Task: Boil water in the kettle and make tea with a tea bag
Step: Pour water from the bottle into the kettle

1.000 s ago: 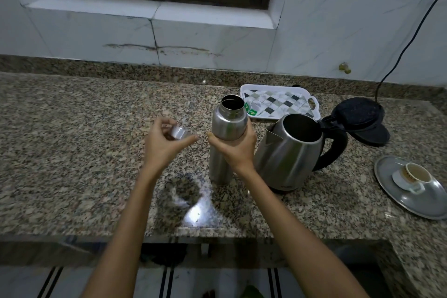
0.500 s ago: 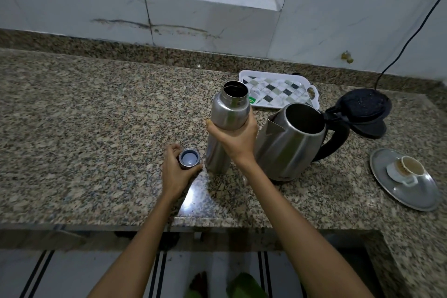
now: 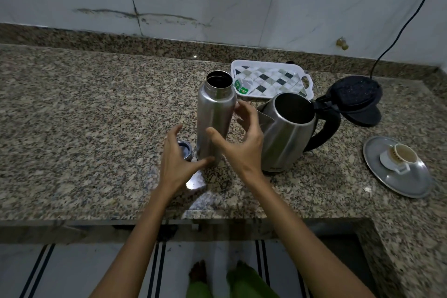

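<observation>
Both hands, left [image 3: 177, 164] and right [image 3: 242, 143], hover with relaxed fingers around an uncapped steel flask [image 3: 214, 116] on the granite surface [image 3: 84, 128], its cap [image 3: 185, 150] beside it; the open electric kettle [image 3: 287, 133] looks unfilled, the tea bag [image 3: 243, 88] waits on a tray [image 3: 307, 80], so most steps remain.

The bottle [image 3: 216, 116] stands upright in the middle of the worktop [image 3: 84, 116]. Its cap [image 3: 184, 149] lies just left of it, at its foot. The kettle [image 3: 286, 132] stands just right of the bottle, with its lid [image 3: 355, 94] tipped back to the right. The tray [image 3: 272, 80] lies far behind them, with a tea bag [image 3: 243, 86] on its left end. A plate [image 3: 399, 167] sits at the right with a cup [image 3: 398, 156] on it. The left hand [image 3: 179, 162] is near the cap, and the right hand [image 3: 242, 143] is between bottle and kettle.
</observation>
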Action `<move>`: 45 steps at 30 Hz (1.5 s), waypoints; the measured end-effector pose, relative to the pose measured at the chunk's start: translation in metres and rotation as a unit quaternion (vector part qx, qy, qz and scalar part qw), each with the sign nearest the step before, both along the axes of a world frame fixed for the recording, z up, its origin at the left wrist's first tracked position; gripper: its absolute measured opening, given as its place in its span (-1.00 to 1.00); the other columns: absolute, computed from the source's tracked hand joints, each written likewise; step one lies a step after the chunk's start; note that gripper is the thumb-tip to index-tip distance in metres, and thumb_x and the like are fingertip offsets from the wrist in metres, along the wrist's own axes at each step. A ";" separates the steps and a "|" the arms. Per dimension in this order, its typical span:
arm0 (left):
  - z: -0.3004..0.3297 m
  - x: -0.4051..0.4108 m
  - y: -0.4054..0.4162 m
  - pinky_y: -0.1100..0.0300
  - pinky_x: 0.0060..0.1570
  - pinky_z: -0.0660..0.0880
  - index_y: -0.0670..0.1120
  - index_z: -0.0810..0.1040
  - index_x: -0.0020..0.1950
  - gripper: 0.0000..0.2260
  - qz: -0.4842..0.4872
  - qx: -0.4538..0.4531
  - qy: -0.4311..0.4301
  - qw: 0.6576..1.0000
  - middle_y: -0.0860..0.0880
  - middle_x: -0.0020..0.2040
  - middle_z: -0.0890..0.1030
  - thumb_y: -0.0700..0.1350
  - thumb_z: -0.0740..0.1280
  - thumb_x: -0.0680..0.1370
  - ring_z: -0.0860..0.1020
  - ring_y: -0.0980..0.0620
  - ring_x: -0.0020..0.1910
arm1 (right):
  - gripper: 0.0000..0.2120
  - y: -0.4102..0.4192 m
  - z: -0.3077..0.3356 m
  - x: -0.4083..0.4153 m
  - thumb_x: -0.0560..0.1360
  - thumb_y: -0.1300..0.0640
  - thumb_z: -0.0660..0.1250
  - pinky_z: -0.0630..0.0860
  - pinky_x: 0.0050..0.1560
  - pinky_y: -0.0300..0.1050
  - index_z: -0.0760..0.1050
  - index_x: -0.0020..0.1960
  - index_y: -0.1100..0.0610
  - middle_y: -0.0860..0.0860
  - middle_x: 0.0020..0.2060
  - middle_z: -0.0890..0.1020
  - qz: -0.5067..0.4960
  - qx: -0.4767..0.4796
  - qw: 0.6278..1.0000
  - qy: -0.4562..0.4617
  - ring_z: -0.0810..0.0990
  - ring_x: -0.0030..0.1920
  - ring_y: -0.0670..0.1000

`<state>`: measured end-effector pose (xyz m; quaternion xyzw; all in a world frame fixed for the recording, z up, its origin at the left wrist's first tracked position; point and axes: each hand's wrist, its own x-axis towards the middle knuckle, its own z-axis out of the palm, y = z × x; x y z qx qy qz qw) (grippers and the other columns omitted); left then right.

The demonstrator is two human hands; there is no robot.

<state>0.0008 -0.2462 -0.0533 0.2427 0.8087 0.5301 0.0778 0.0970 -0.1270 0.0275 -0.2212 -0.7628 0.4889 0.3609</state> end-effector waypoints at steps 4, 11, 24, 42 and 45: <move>0.031 0.010 0.022 0.07 0.23 0.39 0.01 0.19 0.43 0.05 0.006 0.049 0.025 0.998 0.00 0.39 0.36 0.38 0.51 0.08 0.39 0.07 0.30 | -0.41 0.008 -0.029 0.056 0.41 -0.16 0.43 0.48 0.24 -0.18 0.37 0.34 0.03 -0.10 0.22 0.51 0.039 0.046 0.997 -0.056 0.48 0.24 -0.18; 0.061 0.025 0.060 0.20 -0.05 0.46 -0.02 0.19 0.40 -0.02 0.081 0.047 0.077 0.993 0.09 0.11 0.47 0.34 0.51 0.14 0.49 0.15 -0.10 | -0.34 0.069 -0.079 0.140 0.36 -0.41 0.25 0.43 -0.01 -0.18 0.39 0.22 0.07 -0.03 0.06 0.51 -0.130 0.140 0.946 -0.263 0.49 0.08 0.00; 0.102 0.034 0.091 0.29 -0.22 0.49 0.07 0.28 0.37 -0.19 0.059 -0.014 0.183 0.981 0.14 -0.03 0.52 0.21 0.52 0.21 0.51 0.24 -0.22 | 0.32 0.150 -0.123 0.145 0.11 -0.73 -0.10 -0.24 0.51 0.05 -0.22 0.57 0.15 0.08 0.57 -0.16 -0.023 0.185 0.850 -0.492 -0.15 0.56 0.05; 0.165 0.019 0.101 0.13 -0.33 0.42 0.00 0.40 0.32 -0.23 -0.072 -0.306 0.499 0.807 -0.09 -0.03 0.56 -0.02 0.59 0.15 0.49 -0.11 -0.17 | 0.30 0.155 -0.131 0.145 0.14 -0.70 -0.16 -0.25 0.51 0.08 -0.27 0.55 0.21 0.12 0.56 -0.18 -0.017 0.202 0.845 -0.495 -0.15 0.56 0.08; 0.170 0.016 0.101 0.09 -0.27 0.43 -0.01 0.42 0.31 -0.26 -0.069 -0.317 0.524 0.787 -0.12 -0.03 0.55 -0.06 0.59 0.17 0.49 -0.14 -0.17 | 0.29 0.156 -0.132 0.145 0.15 -0.69 -0.16 -0.23 0.52 0.10 -0.26 0.55 0.21 0.13 0.56 -0.16 -0.014 0.205 0.843 -0.498 -0.15 0.56 0.08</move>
